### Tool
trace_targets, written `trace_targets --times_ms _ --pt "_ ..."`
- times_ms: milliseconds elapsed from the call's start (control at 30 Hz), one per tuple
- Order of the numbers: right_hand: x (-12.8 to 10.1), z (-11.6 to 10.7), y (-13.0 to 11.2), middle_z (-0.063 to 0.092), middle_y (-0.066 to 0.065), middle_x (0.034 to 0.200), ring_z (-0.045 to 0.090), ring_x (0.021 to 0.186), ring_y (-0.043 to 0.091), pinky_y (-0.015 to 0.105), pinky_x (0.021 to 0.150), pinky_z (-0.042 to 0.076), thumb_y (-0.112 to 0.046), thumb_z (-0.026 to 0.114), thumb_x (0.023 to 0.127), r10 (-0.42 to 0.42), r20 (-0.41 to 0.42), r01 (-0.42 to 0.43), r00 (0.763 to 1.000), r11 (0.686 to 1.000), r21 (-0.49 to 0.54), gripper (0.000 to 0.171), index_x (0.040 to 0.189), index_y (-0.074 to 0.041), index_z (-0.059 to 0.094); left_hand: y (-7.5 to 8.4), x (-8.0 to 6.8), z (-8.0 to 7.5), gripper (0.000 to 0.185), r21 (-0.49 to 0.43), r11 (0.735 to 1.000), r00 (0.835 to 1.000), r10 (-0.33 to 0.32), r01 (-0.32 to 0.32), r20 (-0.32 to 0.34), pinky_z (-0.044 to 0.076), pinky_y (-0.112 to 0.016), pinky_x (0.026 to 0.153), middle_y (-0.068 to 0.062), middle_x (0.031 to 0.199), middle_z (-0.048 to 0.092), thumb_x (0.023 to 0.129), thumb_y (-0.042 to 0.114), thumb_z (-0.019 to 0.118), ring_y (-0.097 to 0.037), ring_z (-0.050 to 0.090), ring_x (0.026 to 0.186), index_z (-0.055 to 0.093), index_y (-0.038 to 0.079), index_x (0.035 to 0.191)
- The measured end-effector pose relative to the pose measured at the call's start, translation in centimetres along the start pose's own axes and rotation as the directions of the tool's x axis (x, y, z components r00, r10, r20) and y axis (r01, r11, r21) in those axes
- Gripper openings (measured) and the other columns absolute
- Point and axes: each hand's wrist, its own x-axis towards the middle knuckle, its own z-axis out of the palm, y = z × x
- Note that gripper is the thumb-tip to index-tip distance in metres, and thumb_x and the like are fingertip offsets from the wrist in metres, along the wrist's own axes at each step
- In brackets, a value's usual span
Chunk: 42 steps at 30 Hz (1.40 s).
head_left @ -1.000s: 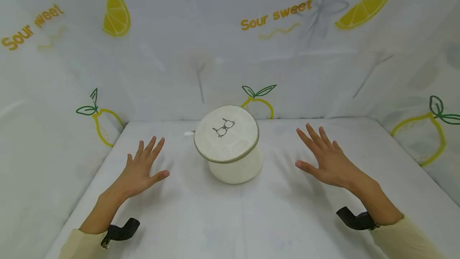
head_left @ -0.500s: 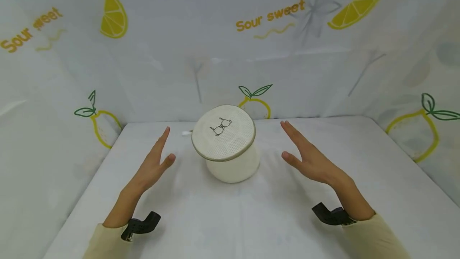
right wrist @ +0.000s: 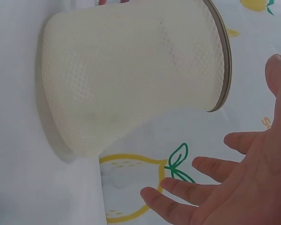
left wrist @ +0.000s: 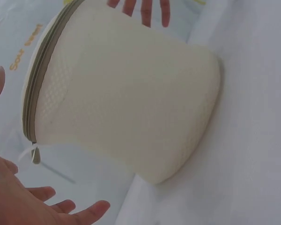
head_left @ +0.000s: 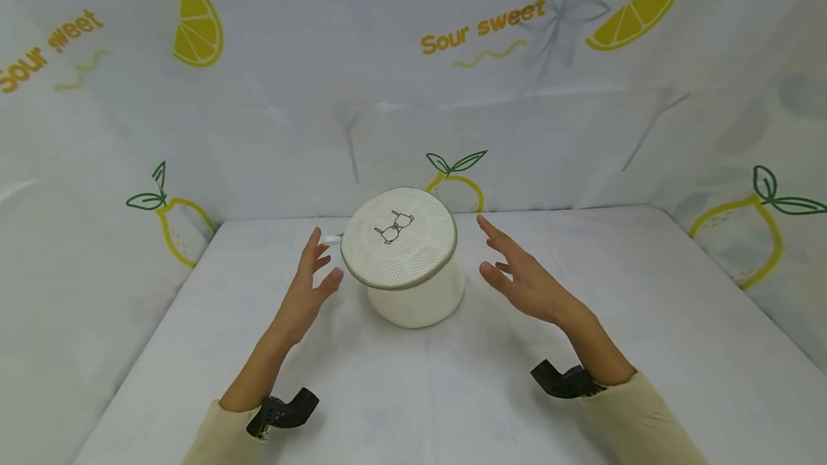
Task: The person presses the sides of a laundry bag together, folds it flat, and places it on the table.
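A cream mesh laundry bag (head_left: pixel 416 303) stands upright on the white table, its round zipped top (head_left: pixel 400 257) printed with a small bra drawing. Around the top runs an olive zipper, and its pull (left wrist: pixel 35 154) hangs by a white tab in the left wrist view. My left hand (head_left: pixel 306 300) is held at the bag's left side, fingers spread and loosely bent, fingertips near the white tab. On the other side my right hand (head_left: pixel 526 282) faces it with thumb and fingers apart, a small gap from the bag. Neither hand holds anything.
White cloth with lemon prints (head_left: pixel 455 192) and "Sour sweet" lettering hangs behind and at both sides of the white table (head_left: pixel 413 393). A black wrist mount (head_left: pixel 284 411) sits on the left sleeve, another mount (head_left: pixel 565 380) on the right.
Both hands have moved inward toward the bag, left hand to the right and right hand to the left. Their widely spread fingers have turned and bent a little. The bag stays in place.
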Motion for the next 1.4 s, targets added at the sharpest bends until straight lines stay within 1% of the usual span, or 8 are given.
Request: trace_targets --times_ms 200,367,467,733,933,1167,1300,1400 --pt "0.5 0.6 -0.5 0.014 -0.003 0.158 0.027 0.139 0.03 0.053 0.103 0.034 -0.035 0.047 0.101 -0.013 -0.016 0.013 1.0 0.999 0.036 0.065 0.155 -0.024 0.013 0.6 0.5 0.9 0.084 -0.087 0.996 0.999 0.003 -0.006 -0.033 0.038 -0.057 0.098 -0.014 0.153 0.011 0.095 0.035 0.057 -0.034 0.022 0.138 -0.003 0.03 0.154" --pt "0.9 0.9 -1.0 0.014 -0.007 0.158 0.031 0.137 0.029 0.054 0.101 0.036 -0.037 0.048 0.1 -0.015 -0.023 0.016 1.0 0.998 0.053 0.065 0.155 -0.025 0.014 1.0 0.9 1.7 0.083 -0.241 0.97 0.998 0.023 -0.035 -0.051 0.045 -0.051 0.093 -0.014 0.148 0.017 0.093 0.035 0.057 -0.031 0.032 0.131 -0.002 0.034 0.153" --pt "1.3 1.2 -1.3 0.014 -0.007 0.158 0.033 0.136 0.031 0.054 0.1 0.038 -0.04 0.048 0.1 -0.009 -0.025 0.011 1.0 0.997 0.072 0.067 0.155 -0.025 0.013 1.3 1.1 2.1 0.083 -0.286 0.957 0.998 0.026 -0.043 -0.063 0.046 -0.049 0.092 -0.014 0.144 0.019 0.093 0.034 0.057 -0.03 0.035 0.128 -0.001 0.034 0.152" --pt "2.6 1.5 -1.6 0.018 0.0 0.157 0.041 0.13 0.029 0.053 0.097 0.041 -0.04 0.05 0.099 0.01 -0.027 -0.007 1.0 0.992 0.129 0.067 0.154 -0.034 0.011 1.9 1.6 2.7 0.084 -0.281 0.959 0.998 0.016 -0.03 -0.053 0.05 -0.039 0.087 -0.011 0.138 0.02 0.092 0.033 0.059 -0.027 0.041 0.122 0.001 0.037 0.152" --pt "3.0 2.1 -1.4 0.021 0.006 0.155 0.046 0.124 0.028 0.042 0.09 0.049 -0.034 0.05 0.1 0.021 -0.017 -0.017 1.0 0.982 0.19 0.065 0.153 -0.035 0.011 2.2 1.7 3.5 0.087 -0.297 0.955 0.998 -0.04 0.022 -0.053 0.051 -0.034 0.082 -0.012 0.138 0.017 0.092 0.029 0.061 -0.028 0.043 0.116 -0.003 0.034 0.15" --pt "3.2 2.7 -1.4 0.024 0.008 0.153 0.049 0.121 0.029 0.037 0.086 0.052 -0.034 0.05 0.1 0.016 -0.037 -0.005 0.999 0.958 0.288 0.063 0.153 -0.033 0.015 2.8 1.6 4.4 0.082 -0.362 0.932 0.996 -0.056 0.028 -0.069 0.051 -0.033 0.081 -0.013 0.138 0.023 0.093 0.025 0.062 -0.027 0.047 0.111 0.003 0.034 0.15" --pt "3.4 3.0 -1.2 0.025 0.009 0.151 0.051 0.118 0.029 0.037 0.084 0.053 -0.033 0.051 0.1 0.005 -0.043 0.01 0.999 0.942 0.337 0.064 0.152 -0.036 0.015 2.9 1.5 4.7 0.077 -0.341 0.94 0.997 -0.045 0.02 -0.068 0.051 -0.033 0.081 -0.009 0.141 0.025 0.094 0.026 0.062 -0.026 0.048 0.112 0.01 0.033 0.15" --pt "3.4 3.2 -1.1 0.027 0.007 0.15 0.054 0.114 0.027 0.037 0.082 0.053 -0.033 0.052 0.099 0.002 -0.048 0.014 0.999 0.941 0.337 0.065 0.152 -0.039 0.015 2.8 1.4 5.0 0.073 -0.331 0.943 0.998 -0.025 0.007 -0.051 0.049 -0.037 0.088 -0.005 0.144 0.026 0.094 0.027 0.062 -0.024 0.046 0.118 0.014 0.033 0.149"
